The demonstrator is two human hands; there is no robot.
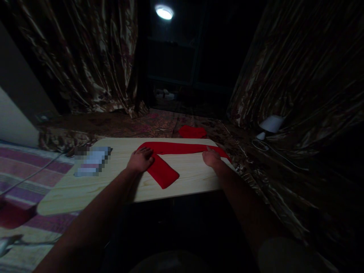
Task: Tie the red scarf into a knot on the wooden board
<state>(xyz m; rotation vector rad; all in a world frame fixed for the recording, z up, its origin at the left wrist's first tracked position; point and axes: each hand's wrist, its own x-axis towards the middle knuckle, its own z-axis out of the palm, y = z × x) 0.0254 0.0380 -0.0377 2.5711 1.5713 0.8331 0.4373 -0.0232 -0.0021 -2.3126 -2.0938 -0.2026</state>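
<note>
A long red cloth [182, 148] lies across a pale wooden table [113, 193]. It bends at the left, and one end [164, 172] points toward the front edge; the other end reaches the table's right side. My left hand [140, 159] rests flat on the bend with its fingers apart. At the right part of the strip, my right hand [211, 156] touches the cloth with the index finger stretched out; its other fingers are dim. A second red cloth [192, 132] lies just beyond the table's back edge.
A phone-like object [92, 162], partly blurred out, lies on the table's left side. A striped cover [22, 182] spreads at the left. Patterned curtains hang behind. A small white lamp [271, 123] and its cable [287, 161] sit at the right.
</note>
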